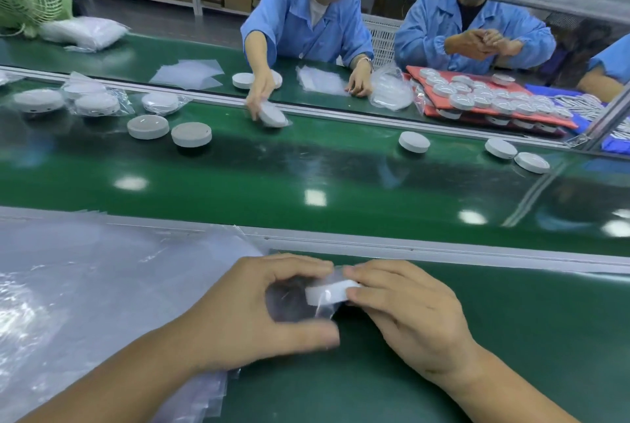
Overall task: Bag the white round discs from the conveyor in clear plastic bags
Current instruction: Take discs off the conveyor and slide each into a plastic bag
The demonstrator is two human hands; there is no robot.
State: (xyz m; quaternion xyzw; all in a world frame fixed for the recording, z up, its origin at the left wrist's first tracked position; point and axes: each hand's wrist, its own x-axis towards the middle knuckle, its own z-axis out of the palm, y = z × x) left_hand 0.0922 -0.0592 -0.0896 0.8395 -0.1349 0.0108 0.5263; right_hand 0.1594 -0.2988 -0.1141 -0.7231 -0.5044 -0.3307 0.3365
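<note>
**Head view, bagging station.** Step in hand, by judgement: a white disc is being slid into a clear bag. Both are at six o'clock in the view, just above the green bench on the near side of the conveyor.

- **Hands:** The left hand curls round the bag, forefinger above and thumb below, and holds it at the mouth. The right hand pinches the disc by its rim between forefinger and thumb, at the disc's three o'clock side.
- **Progress:** The disc's nine o'clock edge appears to lie under the film. How far in it sits cannot be told, since fingers cover the rest.
- **Next move, by judgement:** The disc needs a push toward nine o'clock until it is wholly inside, while the left hand keeps the mouth spread. The thin film may cling or fold at the rim.
- **The disc:** It is round, flat-faced, thick-edged and matt white, with a small glint from the film across it. The bag is thin and creased, and the dark bench shows through it.
- **Surroundings:** A stack of spare bags lies at nine o'clock of the hands. Loose discs wait on the conveyor at twelve to two o'clock, and bagged discs lie at ten o'clock
</note>
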